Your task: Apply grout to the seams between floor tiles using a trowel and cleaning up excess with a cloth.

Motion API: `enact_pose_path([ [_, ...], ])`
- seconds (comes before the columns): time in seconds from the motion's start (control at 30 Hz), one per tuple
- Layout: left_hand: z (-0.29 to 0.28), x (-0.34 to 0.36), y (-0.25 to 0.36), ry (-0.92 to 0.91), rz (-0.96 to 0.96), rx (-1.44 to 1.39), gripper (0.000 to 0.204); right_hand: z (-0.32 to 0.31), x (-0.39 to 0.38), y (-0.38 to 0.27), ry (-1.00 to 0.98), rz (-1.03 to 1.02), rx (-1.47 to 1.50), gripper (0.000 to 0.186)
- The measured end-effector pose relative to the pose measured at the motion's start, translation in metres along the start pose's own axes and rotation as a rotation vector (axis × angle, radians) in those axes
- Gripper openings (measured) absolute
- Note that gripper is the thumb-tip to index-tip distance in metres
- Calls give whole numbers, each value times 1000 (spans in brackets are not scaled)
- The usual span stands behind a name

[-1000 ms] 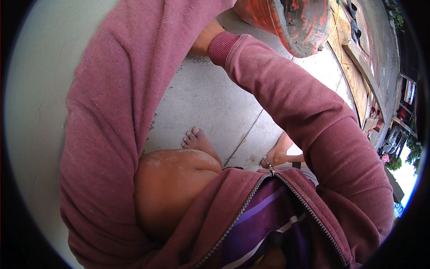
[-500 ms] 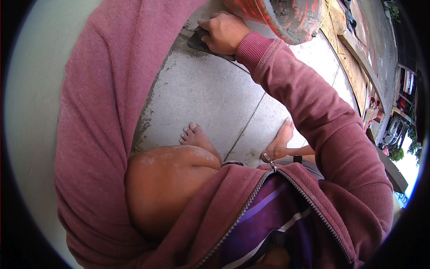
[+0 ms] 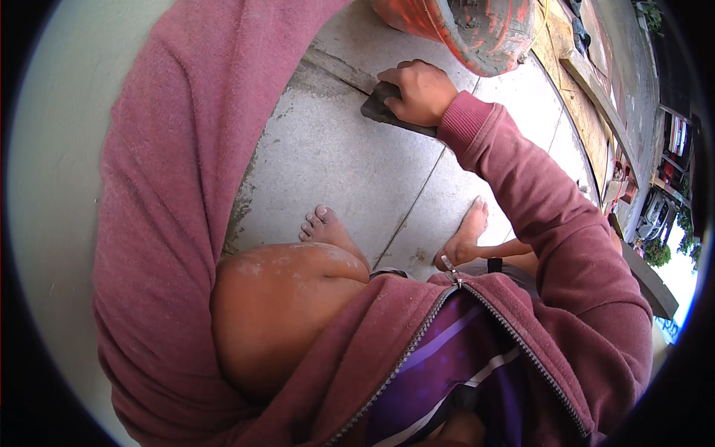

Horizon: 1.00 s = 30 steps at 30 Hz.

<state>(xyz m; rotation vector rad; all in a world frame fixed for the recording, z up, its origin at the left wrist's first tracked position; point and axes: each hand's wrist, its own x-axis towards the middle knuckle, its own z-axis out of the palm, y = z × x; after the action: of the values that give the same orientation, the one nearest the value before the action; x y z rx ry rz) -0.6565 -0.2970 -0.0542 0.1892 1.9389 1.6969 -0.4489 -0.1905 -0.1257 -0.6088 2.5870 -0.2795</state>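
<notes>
My right hand is closed on a dark, flat float, which lies against the pale floor tiles close to a joint between them. Grey smears mark the tile joint to the left of the float. Just beyond my hand, an orange bucket lies tilted, its mouth toward me and its inside coated with grey mortar. My left arm reaches up past the top edge, so the left hand is out of sight.
A pale wall runs along my left side. My bare feet stand on the tiles below. To the right lie a plywood sheet and a wooden plank, with a paved stretch beyond them.
My right hand has slid the float toward me and to the right, away from the bucket, uncovering more of the smeared joint. The left arm has barely moved.
</notes>
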Motion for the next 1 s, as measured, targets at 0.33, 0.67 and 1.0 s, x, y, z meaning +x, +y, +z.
enact_pose_path([
  [0.33, 0, 1, 8, 20, 29, 53, 15, 52, -5, -27, 195, -29, 506, 44],
  [0.67, 9, 2, 2, 15, 10, 42, 16, 14, 7, -15, -86, 89, -183, 36],
  [1.0, 1, 27, 0, -143, -8, -116, 10, -1, 96, -38, 362, 175, 116, 22],
])
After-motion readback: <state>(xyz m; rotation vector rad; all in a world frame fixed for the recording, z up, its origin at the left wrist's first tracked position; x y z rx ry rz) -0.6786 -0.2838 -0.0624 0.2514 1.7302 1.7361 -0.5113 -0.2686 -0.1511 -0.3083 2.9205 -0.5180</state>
